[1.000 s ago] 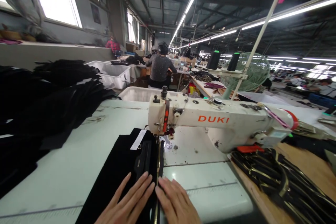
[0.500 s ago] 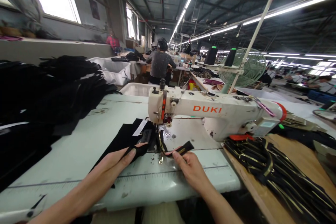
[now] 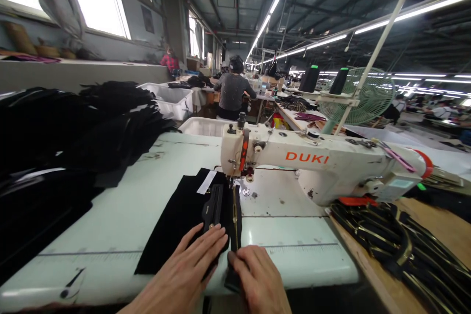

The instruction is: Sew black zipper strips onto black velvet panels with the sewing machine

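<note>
A black fabric piece (image 3: 171,218) with a white strip (image 3: 206,182) lies on the pale green table, its upper right corner at the needle area of the sewing machine (image 3: 272,152). My left hand (image 3: 200,255) rests flat on the fabric, fingers stretched out, just below a black zippered pocket part (image 3: 212,206). Along the fabric's right edge runs a black zipper (image 3: 236,218) with gold teeth, its top end by the presser foot. My right hand (image 3: 255,272) pinches the zipper's lower end near the table's front edge.
Black fabric pieces (image 3: 73,137) are heaped on the left. More gold-toothed zippers (image 3: 386,245) lie piled on a wooden board (image 3: 434,221) at right. White bins (image 3: 172,100), thread cones (image 3: 309,78) and a fan (image 3: 375,95) stand behind. A person (image 3: 234,88) sits ahead, back turned.
The zipper, bent and held out to the right before, now lies straight along the fabric's edge. My left hand has gone from gripping the fabric's edge to lying flat. The view has shifted slightly left.
</note>
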Motion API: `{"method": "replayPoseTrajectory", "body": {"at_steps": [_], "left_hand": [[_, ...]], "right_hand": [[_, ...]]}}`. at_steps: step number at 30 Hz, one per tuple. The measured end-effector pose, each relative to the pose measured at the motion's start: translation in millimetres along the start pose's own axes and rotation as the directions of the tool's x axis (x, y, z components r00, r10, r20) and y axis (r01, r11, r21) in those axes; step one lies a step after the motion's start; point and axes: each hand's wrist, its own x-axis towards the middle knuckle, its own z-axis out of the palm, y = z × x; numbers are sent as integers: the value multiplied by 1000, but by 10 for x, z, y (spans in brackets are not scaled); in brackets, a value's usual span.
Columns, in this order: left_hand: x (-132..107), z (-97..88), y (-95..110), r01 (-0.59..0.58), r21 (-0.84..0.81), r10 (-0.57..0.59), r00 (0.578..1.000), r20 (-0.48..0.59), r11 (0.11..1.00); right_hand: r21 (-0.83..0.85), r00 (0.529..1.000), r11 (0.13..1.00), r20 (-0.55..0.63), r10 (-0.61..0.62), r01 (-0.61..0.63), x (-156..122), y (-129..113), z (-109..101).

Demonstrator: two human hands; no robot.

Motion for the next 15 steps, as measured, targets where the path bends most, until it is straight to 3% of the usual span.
{"method": "replayPoseTrajectory", "body": {"at_steps": [3,9,12,15], "left_hand": [[-45,114,29,-86,100,87,996,-10,991],[-87,236,-22,-131,183,139,990,-35,974],[-100,250,-27,-133,220,141,990,-22,966],[-93,238,-16,-133,212,140,990,-19,968]], "right_hand": [[-19,987,999,-158,30,-33,-167,-46,123],[-51,963,995,-260,71,-87,-222,-130,315],[-92,978,992,-198,66,-86,-267,-158,346],[-119,995,991,-84,50,-60,-251,-150,231]]}}
